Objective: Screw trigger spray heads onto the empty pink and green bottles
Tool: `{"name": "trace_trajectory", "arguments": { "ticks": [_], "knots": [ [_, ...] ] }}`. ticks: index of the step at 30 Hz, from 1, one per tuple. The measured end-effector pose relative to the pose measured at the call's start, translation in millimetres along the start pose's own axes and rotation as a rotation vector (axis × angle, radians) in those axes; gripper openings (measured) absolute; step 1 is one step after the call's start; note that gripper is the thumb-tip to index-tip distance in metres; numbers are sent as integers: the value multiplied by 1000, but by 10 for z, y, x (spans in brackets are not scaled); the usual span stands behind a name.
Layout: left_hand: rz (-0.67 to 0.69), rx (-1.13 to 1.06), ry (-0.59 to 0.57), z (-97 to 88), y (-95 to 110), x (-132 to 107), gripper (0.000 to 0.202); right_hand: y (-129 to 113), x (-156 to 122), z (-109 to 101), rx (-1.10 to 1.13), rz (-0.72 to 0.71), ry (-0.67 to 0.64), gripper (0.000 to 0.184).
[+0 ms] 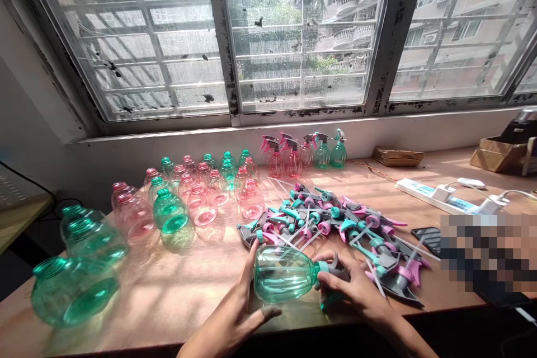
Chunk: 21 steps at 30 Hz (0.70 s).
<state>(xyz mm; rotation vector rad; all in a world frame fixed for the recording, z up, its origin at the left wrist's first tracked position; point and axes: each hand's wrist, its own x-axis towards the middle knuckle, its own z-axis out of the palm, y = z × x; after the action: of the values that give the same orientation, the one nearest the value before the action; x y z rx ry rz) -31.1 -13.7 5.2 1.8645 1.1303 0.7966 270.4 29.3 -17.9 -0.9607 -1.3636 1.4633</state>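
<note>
Within the right grip, a sprayer head only partly visible

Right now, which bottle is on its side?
The green bottle with its base by the left hand and its neck at the spray head in the right hand; the other bottles stand upright on the table.

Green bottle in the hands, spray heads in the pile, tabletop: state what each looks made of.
Green bottle: likely clear plastic, glossy; see-through walls with bright highlights. Spray heads: apparently moulded plastic, opaque grey, pink and teal with mild sheen. Tabletop: perhaps wood or laminate, smooth and brownish; glare leaves it open.
</note>
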Motion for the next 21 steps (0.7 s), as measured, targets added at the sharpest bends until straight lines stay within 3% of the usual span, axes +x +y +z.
{"name": "trace_trajectory", "arguments": {
  "ticks": [4, 11, 21],
  "knots": [
    [-37, -20, -17, -6, 61, 25, 106, 13, 2, -6, 1, 0, 1, 53],
    [-35, 93, -4, -7, -22, 8, 92, 21, -1, -14, -10, 1, 1, 52],
    [-80, 34, -22, -12, 36, -10, 92, -72, -8, 29, 56, -2, -13, 50]
  ]
}}
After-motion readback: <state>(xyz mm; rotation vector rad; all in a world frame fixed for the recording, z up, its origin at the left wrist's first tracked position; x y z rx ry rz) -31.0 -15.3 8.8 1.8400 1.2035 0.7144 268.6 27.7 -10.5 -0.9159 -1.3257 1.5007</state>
